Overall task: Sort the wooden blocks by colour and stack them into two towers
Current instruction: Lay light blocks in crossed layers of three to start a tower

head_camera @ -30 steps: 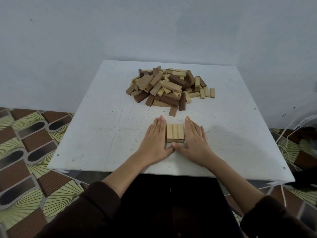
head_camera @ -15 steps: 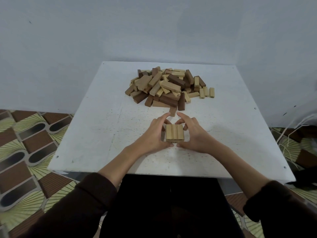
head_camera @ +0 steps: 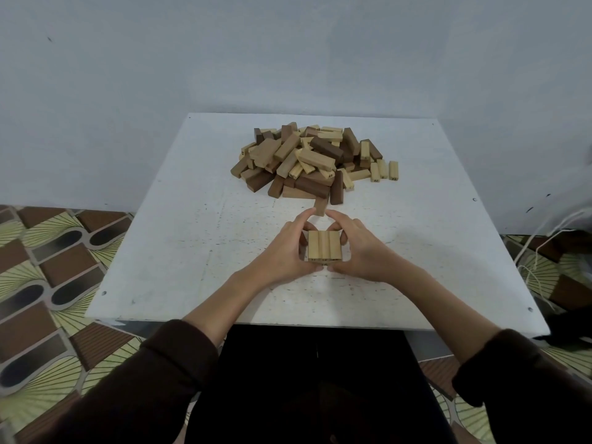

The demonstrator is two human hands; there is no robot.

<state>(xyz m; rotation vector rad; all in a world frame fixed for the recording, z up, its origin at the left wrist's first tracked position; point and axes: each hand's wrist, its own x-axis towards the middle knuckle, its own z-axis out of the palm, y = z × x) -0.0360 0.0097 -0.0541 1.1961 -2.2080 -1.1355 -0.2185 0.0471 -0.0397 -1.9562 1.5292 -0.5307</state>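
Three light wooden blocks lie side by side as a square layer point(head_camera: 324, 245) on the white table point(head_camera: 179, 238), near its front middle. My left hand point(head_camera: 285, 248) cups the layer's left side and my right hand point(head_camera: 362, 248) cups its right side. Fingers curl around the far edge and both thumbs press the near edge. A mixed pile of light and dark brown blocks point(head_camera: 312, 161) sits at the back middle of the table. One dark block point(head_camera: 320, 206) lies loose just beyond my fingertips.
A few light blocks point(head_camera: 384, 170) lie at the pile's right edge. A grey wall rises behind the table. Patterned floor tiles point(head_camera: 48, 267) show on the left, and white cords point(head_camera: 541, 245) hang on the right.
My hands lay flat beside the layer a second ago. They have since curled around it, fingers reaching over its far edge and thumbs closing on the near edge.
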